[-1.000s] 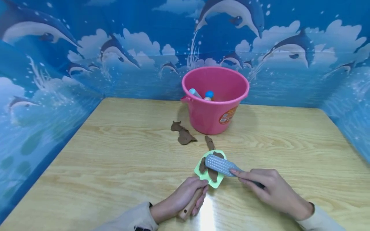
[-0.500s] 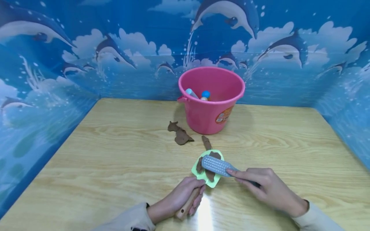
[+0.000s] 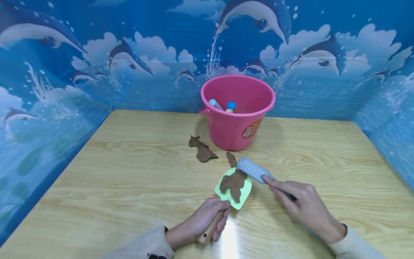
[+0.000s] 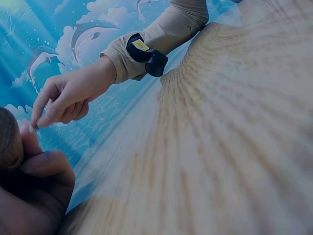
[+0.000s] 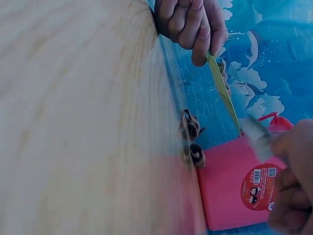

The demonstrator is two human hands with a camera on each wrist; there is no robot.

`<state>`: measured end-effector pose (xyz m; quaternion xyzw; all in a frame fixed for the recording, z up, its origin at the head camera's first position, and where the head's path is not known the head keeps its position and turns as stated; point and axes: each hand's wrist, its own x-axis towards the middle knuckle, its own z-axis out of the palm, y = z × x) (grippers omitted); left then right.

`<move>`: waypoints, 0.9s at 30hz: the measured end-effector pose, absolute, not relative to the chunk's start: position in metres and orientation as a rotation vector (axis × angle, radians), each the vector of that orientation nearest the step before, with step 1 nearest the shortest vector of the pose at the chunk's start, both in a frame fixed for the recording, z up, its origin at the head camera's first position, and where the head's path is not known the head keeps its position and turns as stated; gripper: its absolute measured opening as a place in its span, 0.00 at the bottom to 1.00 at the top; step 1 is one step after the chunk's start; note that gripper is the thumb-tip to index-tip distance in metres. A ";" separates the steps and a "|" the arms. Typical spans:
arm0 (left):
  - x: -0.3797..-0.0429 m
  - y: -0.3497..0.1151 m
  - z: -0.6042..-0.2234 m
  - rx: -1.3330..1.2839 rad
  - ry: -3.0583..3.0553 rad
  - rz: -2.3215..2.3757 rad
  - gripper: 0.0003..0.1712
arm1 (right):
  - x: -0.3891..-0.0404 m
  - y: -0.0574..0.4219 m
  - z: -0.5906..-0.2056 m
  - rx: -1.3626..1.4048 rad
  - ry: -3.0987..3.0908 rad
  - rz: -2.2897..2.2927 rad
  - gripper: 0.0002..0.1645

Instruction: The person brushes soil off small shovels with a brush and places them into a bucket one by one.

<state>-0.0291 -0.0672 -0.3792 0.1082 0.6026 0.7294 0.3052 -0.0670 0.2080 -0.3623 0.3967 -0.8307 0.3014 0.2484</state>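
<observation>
My left hand (image 3: 213, 217) grips the wooden handle (image 3: 211, 228) of a small green shovel (image 3: 246, 190). Brown, leaf-like pieces (image 3: 234, 182) lie on its blade. In the right wrist view the shovel (image 5: 222, 90) is held up off the table, its blade seen edge-on. With thumb and fingers, my right hand (image 3: 305, 203) holds a grey brush (image 3: 253, 169) dotted with rows of pale tufts. The brush head is at the far right rim of the blade, overlapping it slightly. A narrow brown piece (image 3: 231, 158) lies just beyond the shovel tip.
A pink bucket (image 3: 231, 131) stands at the back of the wooden table (image 3: 129, 172), with a blue ball (image 3: 231, 105) and a light blue cylinder inside. More brown pieces (image 3: 203, 153) lie left of its base. A dolphin-print backdrop (image 3: 129, 86) encloses the table.
The brush has moved from over the middle of the shovel blade to its far right rim, uncovering the brown pieces. My left hand and the shovel stay nearly where they were.
</observation>
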 end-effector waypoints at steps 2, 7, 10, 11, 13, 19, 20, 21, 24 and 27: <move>-0.029 -0.067 -0.379 0.300 1.594 1.926 0.17 | -0.067 0.208 -0.364 1.192 -2.204 0.864 0.14; -0.029 -0.068 -0.378 0.294 1.605 1.919 0.16 | -0.064 0.204 -0.365 1.314 -2.161 0.710 0.19; -0.029 -0.068 -0.377 0.264 1.627 1.921 0.16 | -0.061 0.201 -0.363 1.202 -2.176 0.523 0.22; -0.028 -0.068 -0.376 0.257 1.634 1.924 0.16 | -0.060 0.200 -0.362 1.173 -2.170 0.488 0.22; -0.028 -0.068 -0.376 0.246 1.635 1.931 0.16 | -0.060 0.198 -0.360 1.149 -2.172 0.477 0.22; -0.028 -0.067 -0.378 0.261 1.615 1.951 0.16 | -0.062 0.200 -0.357 1.089 -2.177 0.491 0.23; -0.028 -0.067 -0.378 0.264 1.616 1.952 0.17 | -0.062 0.201 -0.356 1.090 -2.192 0.512 0.23; -0.028 -0.067 -0.378 0.268 1.616 1.953 0.17 | -0.062 0.203 -0.356 1.099 -2.212 0.547 0.23; -0.027 -0.066 -0.379 0.277 1.602 1.962 0.18 | -0.062 0.207 -0.356 1.229 -2.259 0.714 0.17; -0.027 -0.066 -0.379 0.289 1.592 1.957 0.18 | -0.061 0.209 -0.357 1.369 -2.289 0.841 0.14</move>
